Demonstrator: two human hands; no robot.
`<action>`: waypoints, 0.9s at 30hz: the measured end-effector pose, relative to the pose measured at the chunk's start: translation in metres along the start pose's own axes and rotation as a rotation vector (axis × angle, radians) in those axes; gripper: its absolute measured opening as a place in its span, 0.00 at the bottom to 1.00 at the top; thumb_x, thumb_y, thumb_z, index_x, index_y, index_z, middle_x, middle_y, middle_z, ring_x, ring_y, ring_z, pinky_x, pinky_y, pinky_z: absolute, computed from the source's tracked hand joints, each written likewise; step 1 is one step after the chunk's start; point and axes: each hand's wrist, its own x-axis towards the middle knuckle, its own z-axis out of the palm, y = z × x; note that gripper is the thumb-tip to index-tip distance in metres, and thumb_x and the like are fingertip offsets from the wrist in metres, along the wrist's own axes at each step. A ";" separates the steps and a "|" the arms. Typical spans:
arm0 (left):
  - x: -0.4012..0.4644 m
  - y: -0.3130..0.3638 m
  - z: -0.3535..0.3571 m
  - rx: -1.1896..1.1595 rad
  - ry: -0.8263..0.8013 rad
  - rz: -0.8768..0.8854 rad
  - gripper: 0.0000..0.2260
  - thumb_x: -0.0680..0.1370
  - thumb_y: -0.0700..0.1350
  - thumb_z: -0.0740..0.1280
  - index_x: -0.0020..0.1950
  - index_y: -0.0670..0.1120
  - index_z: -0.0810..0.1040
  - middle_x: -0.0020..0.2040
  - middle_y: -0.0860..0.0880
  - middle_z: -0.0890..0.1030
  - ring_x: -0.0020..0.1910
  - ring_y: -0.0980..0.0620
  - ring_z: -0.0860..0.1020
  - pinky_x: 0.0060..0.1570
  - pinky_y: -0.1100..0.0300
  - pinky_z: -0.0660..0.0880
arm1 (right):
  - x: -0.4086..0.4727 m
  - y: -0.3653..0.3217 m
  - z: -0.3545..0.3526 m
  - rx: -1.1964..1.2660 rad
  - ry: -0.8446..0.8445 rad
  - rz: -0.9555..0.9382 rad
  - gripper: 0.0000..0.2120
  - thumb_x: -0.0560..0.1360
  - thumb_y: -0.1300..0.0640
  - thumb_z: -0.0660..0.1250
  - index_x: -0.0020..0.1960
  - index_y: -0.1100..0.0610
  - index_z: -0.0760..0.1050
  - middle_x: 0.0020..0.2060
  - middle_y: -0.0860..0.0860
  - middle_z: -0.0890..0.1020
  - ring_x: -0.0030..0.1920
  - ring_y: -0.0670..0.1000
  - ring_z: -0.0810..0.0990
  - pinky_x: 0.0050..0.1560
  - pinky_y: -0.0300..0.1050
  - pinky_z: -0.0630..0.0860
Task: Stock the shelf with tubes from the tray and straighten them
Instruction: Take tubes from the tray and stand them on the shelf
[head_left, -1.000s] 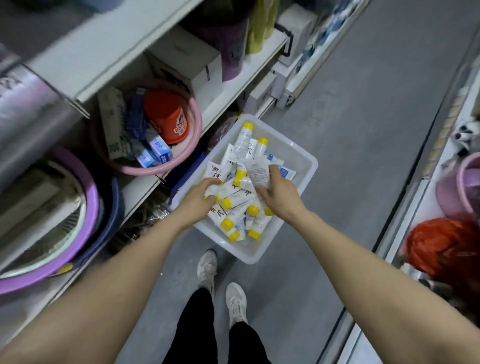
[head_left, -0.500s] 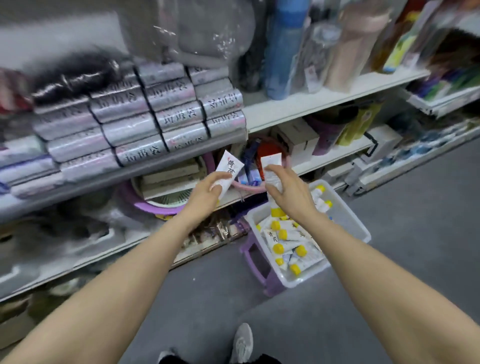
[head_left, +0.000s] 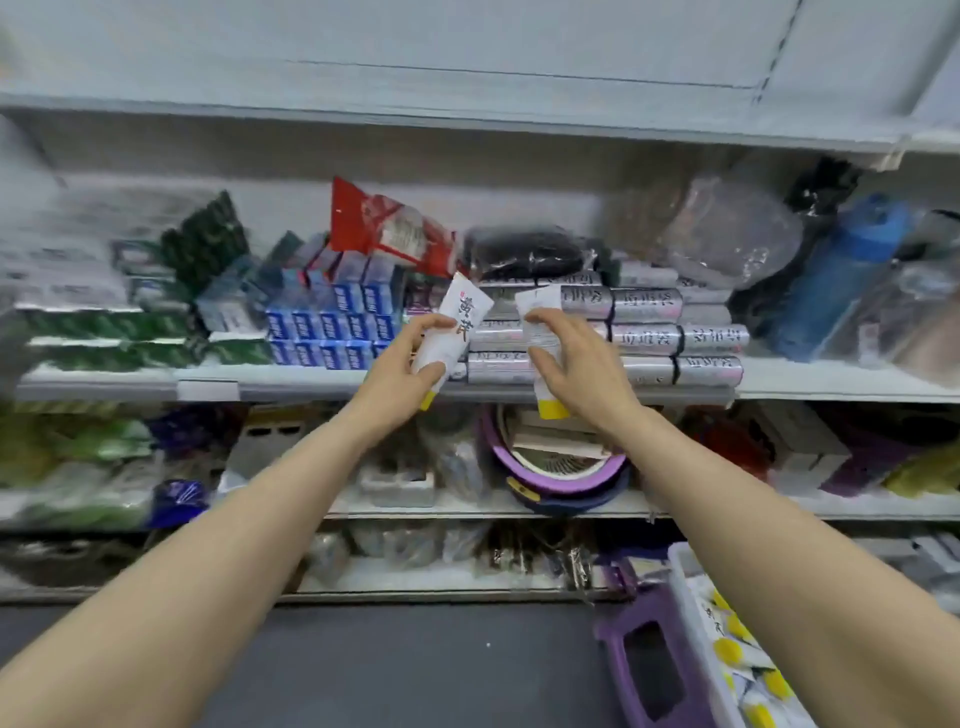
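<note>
The left hand (head_left: 410, 364) grips a white tube (head_left: 456, 328) with a yellow cap pointing down, thumb and fingers curled round its body. The right hand (head_left: 576, 364) grips a second tube (head_left: 540, 332) the same way, cap down. Both tubes are held upright in front of the shelf (head_left: 332, 382), just before stacked silver rolls (head_left: 649, 332) and right of blue boxes (head_left: 332, 327). The tray (head_left: 691, 597) sits near right on a purple stool (head_left: 649, 670), more tubes inside.
</note>
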 end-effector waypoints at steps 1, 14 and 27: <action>-0.006 -0.002 -0.029 0.009 0.035 0.007 0.20 0.77 0.36 0.62 0.59 0.61 0.72 0.61 0.49 0.74 0.46 0.53 0.76 0.43 0.60 0.73 | 0.012 -0.026 0.006 0.014 0.008 -0.033 0.18 0.78 0.51 0.62 0.68 0.47 0.67 0.62 0.50 0.76 0.60 0.56 0.76 0.56 0.56 0.75; -0.105 -0.013 -0.323 0.163 0.377 0.090 0.18 0.78 0.40 0.66 0.57 0.64 0.75 0.65 0.51 0.74 0.45 0.41 0.81 0.44 0.48 0.81 | 0.121 -0.321 0.053 0.131 0.084 -0.416 0.18 0.78 0.52 0.62 0.67 0.47 0.68 0.58 0.52 0.78 0.55 0.54 0.77 0.53 0.53 0.76; -0.113 0.003 -0.456 0.159 0.721 0.138 0.20 0.74 0.38 0.70 0.60 0.60 0.78 0.57 0.54 0.80 0.54 0.54 0.78 0.58 0.55 0.77 | 0.212 -0.449 0.052 0.227 0.216 -0.504 0.16 0.76 0.51 0.63 0.64 0.45 0.70 0.57 0.47 0.80 0.55 0.53 0.78 0.55 0.50 0.74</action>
